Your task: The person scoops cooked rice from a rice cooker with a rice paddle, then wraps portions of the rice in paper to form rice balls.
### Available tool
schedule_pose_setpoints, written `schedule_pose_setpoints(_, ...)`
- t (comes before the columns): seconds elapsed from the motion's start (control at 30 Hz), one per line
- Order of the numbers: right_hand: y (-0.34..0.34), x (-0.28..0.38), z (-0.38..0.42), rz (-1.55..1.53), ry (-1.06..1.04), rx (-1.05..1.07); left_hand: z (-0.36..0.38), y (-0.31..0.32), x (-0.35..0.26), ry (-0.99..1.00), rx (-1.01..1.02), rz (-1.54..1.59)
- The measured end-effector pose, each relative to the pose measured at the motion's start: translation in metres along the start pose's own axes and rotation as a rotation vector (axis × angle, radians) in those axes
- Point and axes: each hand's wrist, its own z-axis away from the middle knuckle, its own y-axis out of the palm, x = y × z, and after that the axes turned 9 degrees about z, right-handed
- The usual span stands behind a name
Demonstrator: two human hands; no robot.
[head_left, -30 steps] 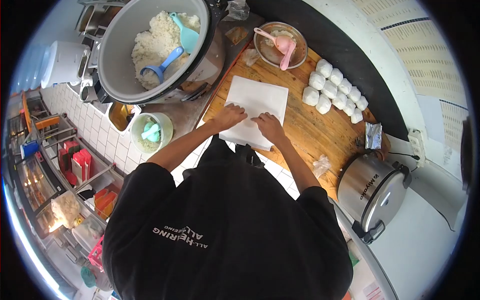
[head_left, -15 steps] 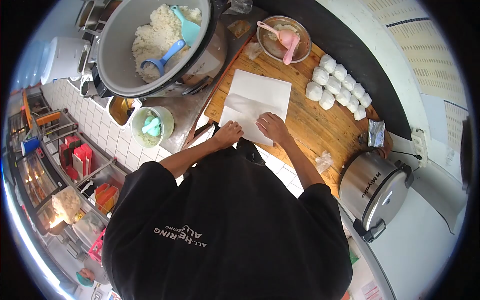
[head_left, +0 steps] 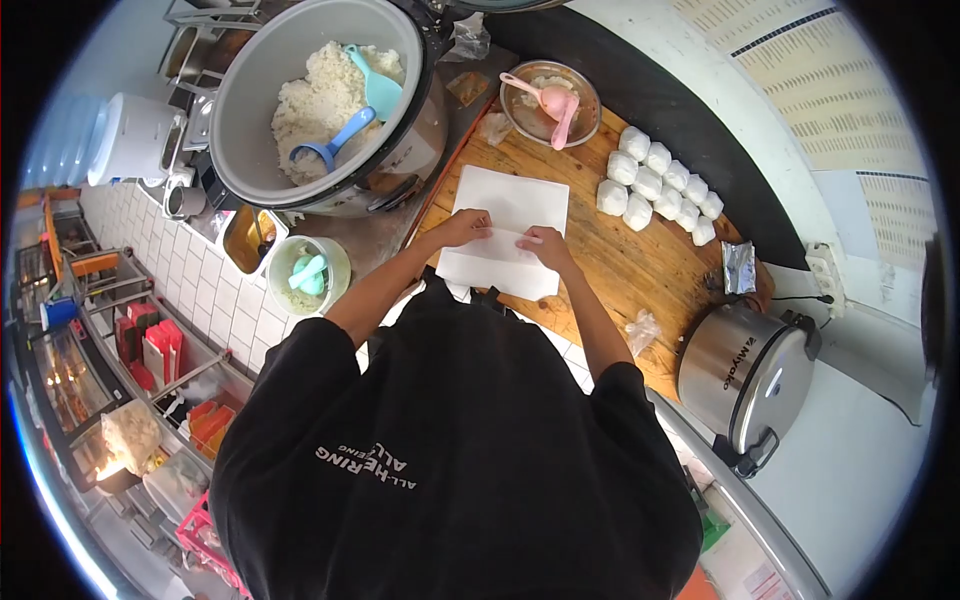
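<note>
A stack of white paper sheets point(head_left: 515, 190) lies on the wooden table in front of me. My left hand point(head_left: 466, 228) is closed, its fingertips gripping the left part of a lifted or folded sheet across the stack. On the right part of that sheet, my right hand point(head_left: 543, 248) has its thumb and fingers pinched together. The sheet's near edge is partly hidden by the fingers.
A large open rice cooker point(head_left: 235, 150) with rice and two scoops stands at left. Beyond the paper is a metal bowl point(head_left: 590, 125) with pink spoons. Several white wrapped packets point(head_left: 647, 184) sit at right, behind a closed Miyako cooker point(head_left: 735, 360). A tub point(head_left: 337, 275) holds a turquoise scoop.
Both hands have moved forward over the stack, carrying the edge of the sheet away from me. The camera view has shifted slightly.
</note>
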Motion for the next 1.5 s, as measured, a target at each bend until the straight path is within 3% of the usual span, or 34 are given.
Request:
schedule_pose_setpoints(0.07, 0.003, -0.007, -0.003, 0.029, -0.002, -0.087, -0.003, -0.008, 0.004, -0.170, 0.014, 0.003)
schedule_pose_setpoints(0.2, 0.004, -0.024, -0.003, 0.032, -0.128, -0.179, 0.001, -0.015, 0.010, -0.164, 0.014, -0.020)
schedule_pose_setpoints(0.27, 0.005, -0.022, -0.004, 0.019, -0.179, -0.161, 0.003, -0.008, 0.010, -0.165, -0.107, -0.203)
schedule_pose_setpoints(0.3, 0.006, -0.010, -0.003, 0.135, -0.076, -0.163, 0.001, -0.001, 0.007, -0.163, -0.107, -0.202)
schedule_pose_setpoints(0.37, 0.011, 0.010, 0.002, 0.253, 0.028, -0.161, -0.003, 0.017, 0.000, -0.277, -0.233, -0.522)
schedule_pose_setpoints(0.4, 0.017, 0.017, 0.004, 0.340, -0.021, -0.309, -0.001, 0.026, -0.009, -0.280, -0.235, -0.520)
schedule_pose_setpoints(0.43, 0.020, 0.023, 0.004, 0.425, -0.072, -0.459, 0.002, 0.032, -0.018, -0.132, -0.370, -0.758)
schedule_pose_setpoints(0.47, 0.022, 0.026, 0.004, 0.426, -0.075, -0.455, 0.004, 0.035, -0.020, 0.020, -0.503, -0.993)
schedule_pose_setpoints(0.53, 0.024, 0.030, 0.006, 0.534, -0.206, -0.703, 0.003, 0.031, -0.024, -0.054, -0.432, -0.963)
schedule_pose_setpoints(0.57, 0.024, 0.027, 0.006, 0.534, -0.202, -0.700, 0.003, 0.030, -0.022, -0.125, -0.359, -0.930)
schedule_pose_setpoints(0.63, 0.024, 0.022, 0.006, 0.514, -0.100, -0.419, 0.002, 0.029, -0.019, -0.180, -0.258, -0.867)
schedule_pose_setpoints(0.7, 0.037, 0.010, 0.006, 0.503, -0.120, -0.448, 0.006, 0.029, -0.014, -0.232, -0.167, -0.807)
schedule_pose_setpoints(0.77, 0.050, -0.003, 0.008, 0.492, -0.137, -0.477, 0.021, 0.040, -0.003, 0.048, -0.239, -0.864)
schedule_pose_setpoints(0.9, 0.055, -0.010, 0.039, 0.376, -0.330, -0.500, 0.048, 0.053, 0.004, 0.013, -0.353, -0.620)
schedule_pose_setpoints(1.1, 0.031, -0.025, 0.039, 0.453, -0.525, -0.387, 0.066, 0.045, 0.008, 0.377, -0.274, -0.875)
schedule_pose_setpoints(1.17, 0.028, -0.032, 0.023, 0.473, -0.589, -0.337, 0.063, 0.042, 0.010, 0.244, -0.187, -0.867)
schedule_pose_setpoints(1.2, 0.022, -0.030, 0.015, 0.382, -0.499, -0.218, 0.060, 0.040, 0.008, 0.247, -0.191, -0.872)
schedule_pose_setpoints(1.27, 0.014, -0.017, 0.009, 0.289, -0.407, -0.102, 0.051, 0.042, 0.000, -0.024, -0.220, -0.770)
schedule_pose_setpoints(1.3, 0.010, 0.005, 0.010, 0.287, -0.208, -0.132, 0.043, 0.040, -0.004, -0.021, -0.219, -0.771)
schedule_pose_setpoints(1.33, 0.011, 0.019, 0.011, 0.280, -0.006, -0.160, 0.031, 0.036, -0.007, -0.195, -0.245, -0.600)
schedule_pose_setpoints(1.37, 0.016, 0.020, 0.005, 0.279, -0.003, -0.161, 0.023, 0.036, -0.009, -0.365, -0.268, -0.425)
schedule_pose_setpoints(1.43, 0.029, 0.012, -0.008, 0.274, -0.175, -0.342, 0.013, 0.043, -0.013, -0.298, -0.306, -0.555)
schedule_pose_setpoints(1.5, 0.027, 0.008, -0.009, 0.333, -0.262, -0.361, 0.009, 0.044, -0.014, -0.223, -0.355, -0.686)
